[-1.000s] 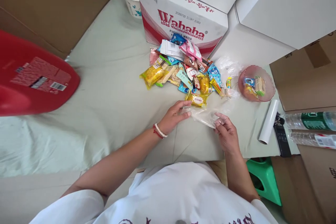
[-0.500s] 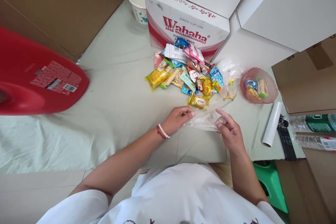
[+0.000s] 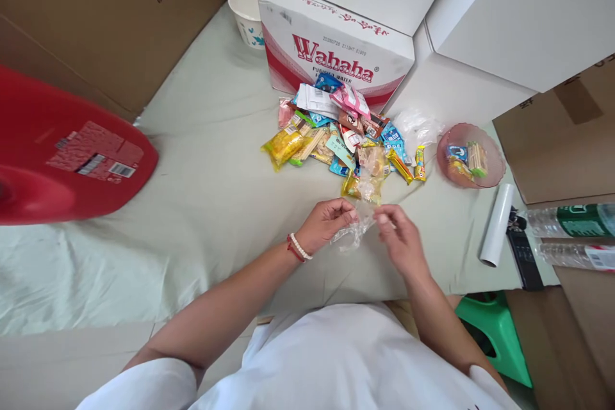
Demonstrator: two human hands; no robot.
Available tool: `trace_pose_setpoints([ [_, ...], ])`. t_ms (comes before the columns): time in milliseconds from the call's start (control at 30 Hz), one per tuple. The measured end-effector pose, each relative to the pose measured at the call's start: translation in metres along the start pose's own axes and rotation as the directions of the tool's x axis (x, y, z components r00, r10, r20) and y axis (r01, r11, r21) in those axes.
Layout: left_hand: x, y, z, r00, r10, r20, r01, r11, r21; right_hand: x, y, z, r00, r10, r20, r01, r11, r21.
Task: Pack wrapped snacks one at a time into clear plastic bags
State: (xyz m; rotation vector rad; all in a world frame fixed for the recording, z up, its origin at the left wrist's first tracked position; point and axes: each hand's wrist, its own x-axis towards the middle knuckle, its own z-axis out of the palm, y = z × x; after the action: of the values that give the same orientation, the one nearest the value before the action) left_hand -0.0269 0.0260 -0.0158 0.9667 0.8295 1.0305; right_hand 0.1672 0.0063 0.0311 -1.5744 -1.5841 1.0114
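Note:
My left hand (image 3: 325, 224), with a bead bracelet at the wrist, and my right hand (image 3: 398, 240) both pinch a crumpled clear plastic bag (image 3: 361, 204) between them, just above the pale green cloth (image 3: 206, 192). The bag rises in front of a pile of wrapped snacks (image 3: 336, 134) that lies just beyond my hands. Fingers of both hands are closed on the plastic.
A Wahaha carton (image 3: 336, 45) stands behind the snacks, a paper cup (image 3: 246, 16) to its left. A pink bowl (image 3: 490, 170) with a few snacks sits right, then a white roll (image 3: 497, 225), a dark remote (image 3: 521, 253) and bottles (image 3: 571, 221). A red container (image 3: 62, 154) lies left.
My right hand has moved left toward the left hand. The clear bag, spread flat between the hands before, is now bunched and lifted upright in front of the snack pile.

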Motion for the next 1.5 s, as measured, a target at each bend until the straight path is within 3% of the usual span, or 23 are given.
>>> trace_pose_setpoints([
  [100, 0.001, -0.001, 0.001, 1.0, 0.022, -0.02, -0.022, 1.0, 0.002, 0.01, -0.002, 0.02, 0.993, 0.02, 0.113, -0.031, 0.995, 0.1],
  [200, 0.002, 0.0, 0.0, 0.995, -0.005, -0.097, -0.004, 0.996, -0.092, 0.018, 0.001, 0.02, 0.997, 0.057, 0.05, -0.067, 0.964, 0.256],
  [333, 0.003, 0.002, -0.002, 0.982, -0.099, -0.162, 0.048, 0.955, -0.292, 0.014, 0.003, 0.0, 0.988, 0.152, -0.018, -0.126, 0.877, 0.463],
  [567, 0.0, 0.011, 0.002, 0.981, -0.126, -0.15, 0.054, 0.91, -0.412, -0.009, 0.015, -0.043, 0.972, 0.23, -0.044, -0.163, 0.799, 0.579],
  [800, -0.025, 0.015, 0.01, 0.982, -0.113, -0.154, 0.045, 0.922, -0.385, -0.026, 0.04, -0.077, 0.95, 0.307, 0.057, -0.259, 0.675, 0.691],
  [933, -0.056, 0.009, 0.012, 0.963, -0.116, -0.243, 0.035, 0.949, -0.312, -0.03, 0.057, -0.083, 0.935, 0.32, 0.151, -0.334, 0.655, 0.678],
  [1033, -0.081, 0.001, 0.009, 0.935, -0.102, -0.341, 0.039, 0.982, -0.186, -0.031, 0.068, -0.086, 0.93, 0.294, 0.22, -0.366, 0.688, 0.627],
  [1167, -0.113, -0.005, -0.003, 0.922, 0.004, -0.386, 0.053, 0.989, 0.135, -0.031, 0.079, -0.092, 0.947, 0.184, 0.262, -0.3, 0.796, 0.525],
  [1300, -0.126, 0.004, -0.019, 0.927, -0.081, -0.365, 0.216, 0.913, 0.347, -0.023, 0.086, -0.097, 0.966, -0.019, 0.258, -0.068, 0.944, 0.322],
  [1400, -0.112, 0.017, -0.024, 0.892, -0.052, -0.45, 0.245, 0.892, 0.381, -0.018, 0.09, -0.095, 0.962, -0.164, 0.218, 0.108, 0.963, 0.248],
  [1500, -0.077, 0.026, -0.016, 0.879, 0.02, -0.476, 0.2, 0.892, 0.405, -0.015, 0.091, -0.09, 0.952, -0.205, 0.227, 0.151, 0.961, 0.234],
])
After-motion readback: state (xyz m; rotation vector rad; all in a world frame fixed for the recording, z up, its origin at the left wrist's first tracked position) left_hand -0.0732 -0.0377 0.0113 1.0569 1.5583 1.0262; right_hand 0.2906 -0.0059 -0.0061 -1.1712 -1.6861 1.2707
